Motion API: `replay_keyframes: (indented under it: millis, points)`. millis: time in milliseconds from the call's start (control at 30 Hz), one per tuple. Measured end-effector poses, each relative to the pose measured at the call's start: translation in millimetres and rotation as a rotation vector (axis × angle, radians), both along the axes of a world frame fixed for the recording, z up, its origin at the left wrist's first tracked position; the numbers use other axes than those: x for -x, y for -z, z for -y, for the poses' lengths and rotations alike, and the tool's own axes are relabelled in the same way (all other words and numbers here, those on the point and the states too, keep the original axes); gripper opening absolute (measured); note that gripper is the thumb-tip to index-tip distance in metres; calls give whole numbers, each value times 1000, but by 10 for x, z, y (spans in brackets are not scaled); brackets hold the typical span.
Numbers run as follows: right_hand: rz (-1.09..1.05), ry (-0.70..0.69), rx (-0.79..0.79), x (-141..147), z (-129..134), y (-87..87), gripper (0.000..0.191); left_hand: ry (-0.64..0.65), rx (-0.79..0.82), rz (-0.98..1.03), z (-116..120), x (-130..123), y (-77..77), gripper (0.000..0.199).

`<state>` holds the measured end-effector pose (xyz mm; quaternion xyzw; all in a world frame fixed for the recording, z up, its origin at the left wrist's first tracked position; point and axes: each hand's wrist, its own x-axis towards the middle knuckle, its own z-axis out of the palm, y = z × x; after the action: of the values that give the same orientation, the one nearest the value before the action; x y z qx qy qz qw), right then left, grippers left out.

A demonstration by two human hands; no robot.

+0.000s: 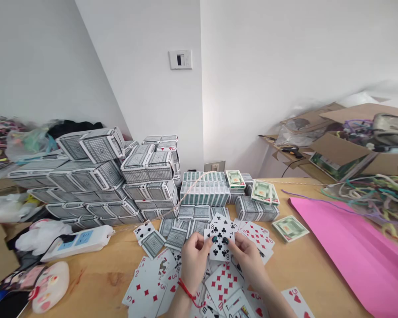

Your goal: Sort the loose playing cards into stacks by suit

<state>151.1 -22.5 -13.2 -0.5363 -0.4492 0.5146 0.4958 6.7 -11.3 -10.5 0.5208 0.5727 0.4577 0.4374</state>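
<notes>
Between my two hands is a small fan of playing cards, faces toward me, with an eight of clubs in front. My left hand grips the fan's left side, thumb on the face, and a red string bracelet circles that wrist. At the other edge, my right hand pinches the cards with its thumb on the front. Loose face-up cards spread over the table under and around my wrists. Several face-down cards lie just beyond my left hand. To the right, a five of hearts lies by my forearm.
Stacked blocks of cards rise at the left and back. Green card boxes sit behind my right hand, and another green box lies near the pink sheet. A white power strip is at left; tangled cords are at right.
</notes>
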Motion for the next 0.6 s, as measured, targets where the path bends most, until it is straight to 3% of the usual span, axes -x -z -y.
replay_keyframes:
  millis: [100,300,467,600]
  points:
    - [-20,8,18,4,7,-21,41,37,35,150,-25,49,-23,34]
    - [-134,-34,76,-36,0,-1,39,266,250,544,-61,177,-118,33]
    - [-147,-40,95,-60,-19,73,40,340,349,609,-65,189,-132,34]
    - [-98,-24,83,-54,-10,32,44,356,372,585,-71,164,-113,37]
